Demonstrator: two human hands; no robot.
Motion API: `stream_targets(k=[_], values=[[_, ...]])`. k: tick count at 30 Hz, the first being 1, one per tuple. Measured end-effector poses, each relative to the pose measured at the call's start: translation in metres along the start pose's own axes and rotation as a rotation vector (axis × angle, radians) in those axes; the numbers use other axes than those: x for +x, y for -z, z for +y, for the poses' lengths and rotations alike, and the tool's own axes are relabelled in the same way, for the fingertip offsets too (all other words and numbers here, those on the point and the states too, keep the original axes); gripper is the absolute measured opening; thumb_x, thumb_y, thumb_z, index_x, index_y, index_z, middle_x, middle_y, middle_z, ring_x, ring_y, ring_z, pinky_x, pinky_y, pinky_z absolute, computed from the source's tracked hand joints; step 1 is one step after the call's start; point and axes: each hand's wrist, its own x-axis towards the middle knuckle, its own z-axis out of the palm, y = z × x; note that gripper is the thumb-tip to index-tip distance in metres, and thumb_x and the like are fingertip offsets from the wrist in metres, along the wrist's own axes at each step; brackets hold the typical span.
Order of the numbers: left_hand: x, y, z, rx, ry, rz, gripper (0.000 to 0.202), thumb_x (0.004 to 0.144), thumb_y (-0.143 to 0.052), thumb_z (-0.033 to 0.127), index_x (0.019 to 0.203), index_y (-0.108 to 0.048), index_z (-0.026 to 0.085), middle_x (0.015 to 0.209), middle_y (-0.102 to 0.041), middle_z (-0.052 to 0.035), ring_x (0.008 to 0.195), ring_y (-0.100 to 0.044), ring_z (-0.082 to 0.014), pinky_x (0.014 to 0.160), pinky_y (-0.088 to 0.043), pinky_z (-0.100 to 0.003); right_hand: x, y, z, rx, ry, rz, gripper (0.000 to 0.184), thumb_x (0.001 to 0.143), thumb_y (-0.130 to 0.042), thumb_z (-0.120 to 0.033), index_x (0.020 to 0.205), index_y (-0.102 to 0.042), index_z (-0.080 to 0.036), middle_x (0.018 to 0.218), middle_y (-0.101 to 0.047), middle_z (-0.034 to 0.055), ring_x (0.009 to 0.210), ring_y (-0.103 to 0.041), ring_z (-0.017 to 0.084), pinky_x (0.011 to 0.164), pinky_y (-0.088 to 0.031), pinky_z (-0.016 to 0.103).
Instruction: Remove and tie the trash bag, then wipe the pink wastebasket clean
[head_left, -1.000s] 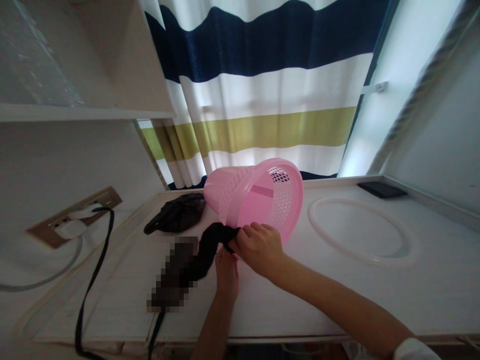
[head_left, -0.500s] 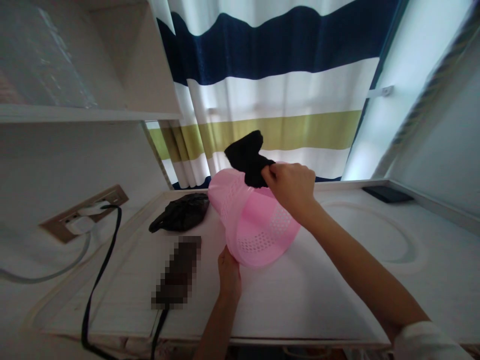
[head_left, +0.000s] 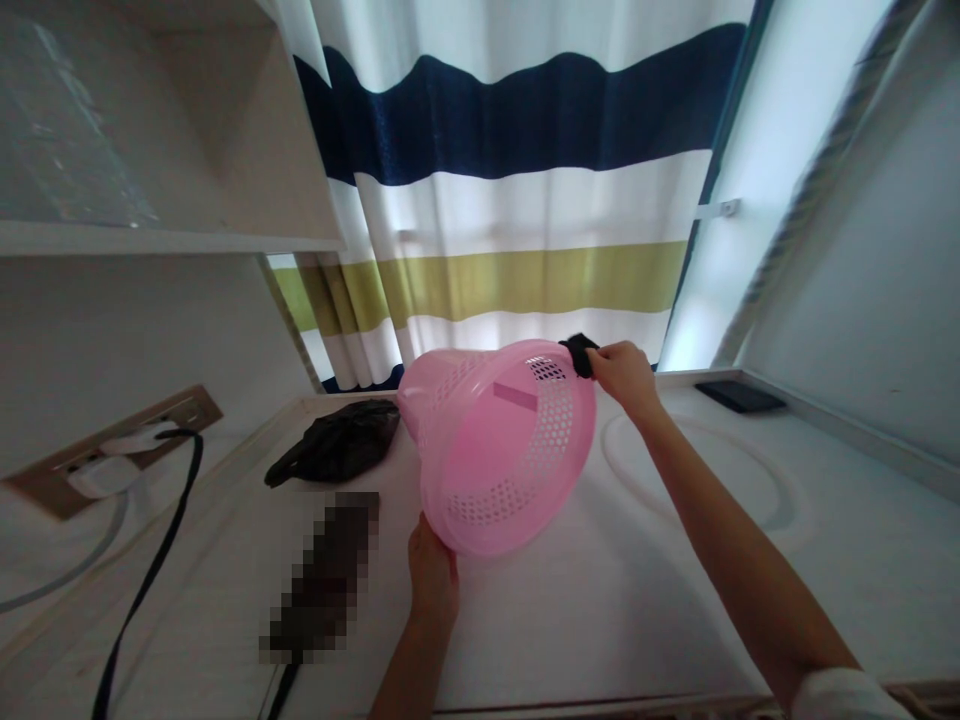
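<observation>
A pink plastic basket (head_left: 484, 440) with perforated sides is tilted above the white tabletop, its opening turned toward me. My left hand (head_left: 433, 570) is closed on the lower left of its rim. At the upper right of the rim, my right hand (head_left: 622, 375) pinches a black cloth (head_left: 580, 354) that looks like a sock. The cloth is bunched against the rim and partly hidden behind it. No items show inside the visible part of the basket.
A black plastic bag (head_left: 337, 440) lies left of the basket. Nearer stands a blurred-out dark object (head_left: 326, 580) with a black cable. Plugs fill a wall socket (head_left: 112, 450) at left. A dark flat object (head_left: 741, 396) lies far right, before the curtain (head_left: 517, 220).
My right hand has moved right with the black cloth, from above the basket's opening to the rim's edge. The basket's opening has turned more toward me. The whole view has shifted slightly.
</observation>
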Motion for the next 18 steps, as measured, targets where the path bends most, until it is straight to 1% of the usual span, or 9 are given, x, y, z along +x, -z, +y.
stream_targets(k=[3, 7, 9, 12, 14, 16, 18], values=[[0.001, 0.002, -0.002, -0.003, 0.028, 0.009, 0.018, 0.068, -0.05, 0.022, 0.083, -0.059, 0.02, 0.078, -0.063, 0.0014, 0.069, -0.057, -0.0097, 0.055, -0.044, -0.018, -0.002, -0.011, 0.027, -0.014, -0.058, -0.109, 0.044, 0.073, -0.038, -0.049, 0.058, -0.064, -0.016, 0.054, -0.057, 0.0067, 0.054, -0.052, 0.015, 0.048, -0.031, 0.025], [0.001, 0.003, -0.001, -0.032, 0.042, 0.024, 0.016, 0.068, -0.05, 0.021, 0.081, -0.06, 0.02, 0.077, -0.063, 0.0016, 0.068, -0.057, -0.0088, 0.059, -0.044, -0.018, -0.019, -0.032, 0.059, -0.109, -0.105, -0.215, 0.047, 0.073, -0.036, -0.051, 0.055, -0.063, -0.017, 0.057, -0.06, 0.0074, 0.057, -0.054, 0.016, 0.049, -0.031, 0.024], [0.001, 0.003, -0.001, -0.036, 0.038, 0.032, 0.017, 0.067, -0.049, 0.019, 0.081, -0.059, 0.021, 0.076, -0.063, 0.0025, 0.068, -0.056, -0.0082, 0.059, -0.044, -0.017, -0.032, -0.045, 0.072, -0.157, -0.124, -0.29, 0.041, 0.073, -0.038, -0.047, 0.058, -0.064, -0.018, 0.059, -0.061, 0.0075, 0.058, -0.054, 0.016, 0.049, -0.031, 0.024], [0.001, 0.003, -0.001, -0.014, 0.039, 0.04, 0.015, 0.067, -0.05, 0.019, 0.078, -0.059, 0.021, 0.075, -0.063, 0.0025, 0.068, -0.056, -0.0086, 0.057, -0.044, -0.017, -0.054, -0.064, 0.086, -0.176, -0.102, -0.455, 0.029, 0.072, -0.042, -0.032, 0.059, -0.064, -0.017, 0.059, -0.061, 0.0071, 0.057, -0.055, 0.015, 0.05, -0.032, 0.023], [0.001, 0.003, 0.0, 0.006, 0.033, 0.041, 0.013, 0.066, -0.05, 0.02, 0.076, -0.059, 0.02, 0.073, -0.062, 0.002, 0.066, -0.056, -0.0095, 0.057, -0.044, -0.019, -0.064, -0.073, 0.093, -0.163, -0.067, -0.533, 0.029, 0.072, -0.041, -0.026, 0.056, -0.063, -0.017, 0.057, -0.06, 0.0066, 0.057, -0.055, 0.014, 0.051, -0.032, 0.023], [0.0, 0.002, 0.001, 0.045, 0.01, 0.034, 0.01, 0.066, -0.051, 0.021, 0.073, -0.058, 0.019, 0.07, -0.062, 0.0012, 0.063, -0.056, -0.0106, 0.057, -0.044, -0.021, -0.069, -0.077, 0.101, -0.169, -0.041, -0.513, 0.03, 0.073, -0.04, -0.027, 0.056, -0.063, -0.017, 0.061, -0.061, 0.0071, 0.061, -0.056, 0.016, 0.054, -0.034, 0.024], [-0.002, 0.001, 0.003, 0.095, -0.02, 0.016, 0.009, 0.065, -0.051, 0.022, 0.069, -0.058, 0.018, 0.066, -0.061, 0.0005, 0.062, -0.055, -0.0116, 0.056, -0.044, -0.022, -0.069, -0.077, 0.112, -0.164, -0.003, -0.418, 0.031, 0.074, -0.041, -0.032, 0.058, -0.064, -0.018, 0.078, -0.062, 0.0081, 0.069, -0.057, 0.018, 0.059, -0.037, 0.027]])
